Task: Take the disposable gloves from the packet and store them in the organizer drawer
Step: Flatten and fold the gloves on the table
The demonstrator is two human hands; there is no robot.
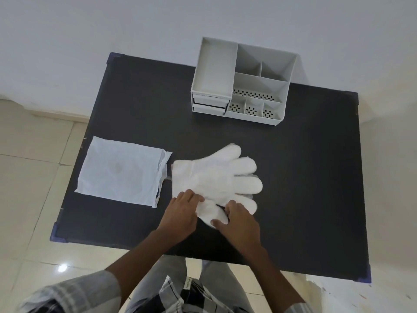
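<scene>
Though thin and near weightless, likely to slide and cling: a stack of gloves (214,177) of soft, limp film, no stiffness to speak of, prone to fanning apart if lifted by 1 edge. Best taken at the cuff end and the thumb side together, pinched through the whole stack, or folded over first so as to fit a small drawer. Nothing fragile here beyond tearing under a hard tug.

Milky white, translucent, laid flat on the dark surface (304,177) near its middle, fingers pointing right and away, cuff toward the packet (121,172). Packet white, flat, open end facing the gloves, just beside the cuff, seemingly emptied, though hard to be sure from this angle. Count of gloves in the stack not clear.

Left hand (180,213) pressing down on the near edge by the cuff, fingers narrowed onto the film. Right hand (239,222) pinching the thumb flap, fingers curled around it, apparently turning it inward.

Organizer (243,82) white, at the far edge, well apart from the gloves; 2 small drawers (209,103) at its left front, both pushed in.
</scene>
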